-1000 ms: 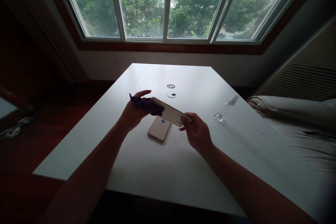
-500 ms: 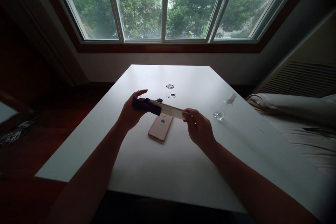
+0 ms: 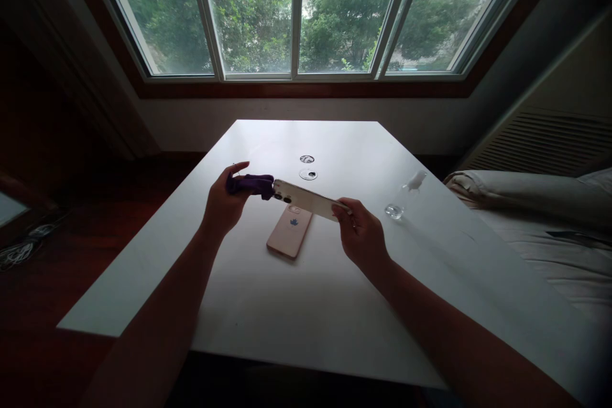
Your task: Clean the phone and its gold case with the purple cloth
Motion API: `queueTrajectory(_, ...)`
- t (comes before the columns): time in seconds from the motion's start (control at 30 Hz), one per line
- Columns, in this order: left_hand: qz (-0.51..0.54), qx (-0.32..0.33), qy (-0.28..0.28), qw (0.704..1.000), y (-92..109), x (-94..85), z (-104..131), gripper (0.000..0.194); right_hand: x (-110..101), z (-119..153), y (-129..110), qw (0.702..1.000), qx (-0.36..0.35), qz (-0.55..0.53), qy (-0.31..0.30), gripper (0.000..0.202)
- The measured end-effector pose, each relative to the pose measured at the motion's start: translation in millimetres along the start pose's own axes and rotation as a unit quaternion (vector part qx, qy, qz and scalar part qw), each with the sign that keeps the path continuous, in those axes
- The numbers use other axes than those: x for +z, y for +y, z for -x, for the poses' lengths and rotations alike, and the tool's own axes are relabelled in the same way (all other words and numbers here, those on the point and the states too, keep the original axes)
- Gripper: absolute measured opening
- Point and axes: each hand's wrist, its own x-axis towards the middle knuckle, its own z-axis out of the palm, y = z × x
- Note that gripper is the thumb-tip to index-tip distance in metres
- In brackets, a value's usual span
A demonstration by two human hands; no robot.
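Note:
A light-coloured phone [image 3: 308, 199] is held tilted above the table, its camera lenses at the left end. My right hand [image 3: 361, 226] is closed on the phone's right end. My left hand [image 3: 227, 201] grips a dark purple cloth [image 3: 255, 185], whose right end is at the phone's left end; whether they touch is hard to tell. Below the held phone, a pink phone case [image 3: 289, 233] with a dark leaf-like mark lies on the white table [image 3: 306, 312].
Two small round items, one [image 3: 306, 159] behind the other [image 3: 308, 174], lie beyond the hands. To the right stands a clear spray bottle [image 3: 399, 204]. Bedding [image 3: 516, 197] is beside the table at the right, and cables [image 3: 21, 248] lie on the floor at the left.
My left hand and the purple cloth have moved left, off the phone's left end, so its camera lenses now show. My right hand still holds the phone.

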Motion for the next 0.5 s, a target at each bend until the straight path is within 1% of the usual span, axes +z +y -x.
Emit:
queueTrajectory(0.07,-0.011,0.017,0.024,1.000,-2,-1.8,-1,0.051,0,1,-2,1.000,-0.015,0.024,-0.002,0.028)
queueTrajectory(0.17,-0.038,0.018,0.023,0.999,-3,0.0,1,0.049,0,1,-5,0.998,-0.037,0.056,-0.006,0.027)
queueTrajectory(0.23,-0.071,0.019,-0.001,0.997,-2,4.7,5,0.048,0,2,-6,0.996,-0.052,0.073,-0.010,0.025)
queueTrajectory(0.33,-0.114,0.034,-0.062,0.991,1,14.6,15,0.048,0,2,-6,0.995,-0.063,0.079,-0.020,0.023)
queueTrajectory(0.4,-0.118,0.048,-0.097,0.987,2,20.4,21,0.049,0,3,-5,0.995,-0.060,0.075,-0.027,0.023)
queueTrajectory(0.5,-0.103,0.056,-0.124,0.985,2,24.6,25,0.048,1,5,-6,0.996,-0.052,0.065,-0.036,0.022)
